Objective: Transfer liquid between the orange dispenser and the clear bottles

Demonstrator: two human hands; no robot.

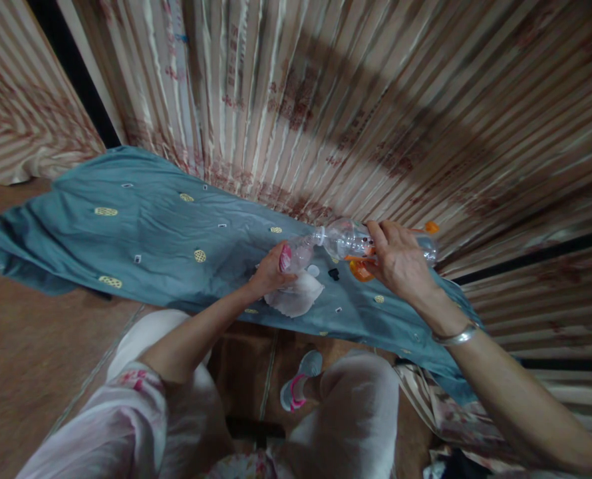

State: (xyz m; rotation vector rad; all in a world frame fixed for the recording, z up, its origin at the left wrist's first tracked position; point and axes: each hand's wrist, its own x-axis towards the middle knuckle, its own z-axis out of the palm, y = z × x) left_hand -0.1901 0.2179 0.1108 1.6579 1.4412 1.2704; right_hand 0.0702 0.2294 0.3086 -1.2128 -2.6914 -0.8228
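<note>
Two clear plastic bottles meet near the middle of the cloth-covered table, neck to neck at a white ring. My left hand (271, 271) is closed round the left bottle (302, 253), which has a pink patch at its end. The larger right bottle (344, 238), with orange and black markings, lies nearly level with my right hand (398, 256) wrapped over it. Beneath my left hand sits a whitish translucent piece (296, 295). A small white disc (313, 271) and a small black object (334, 273) rest beside it. Something orange (360, 271) shows below the right bottle.
A blue-green cloth (161, 226) with yellow pineapple prints covers the long narrow table. Behind it hangs a striped, pleated curtain (256, 100). Another orange piece (431, 227) shows beyond my right hand. My knees and a shoe (310, 364) are below the front edge.
</note>
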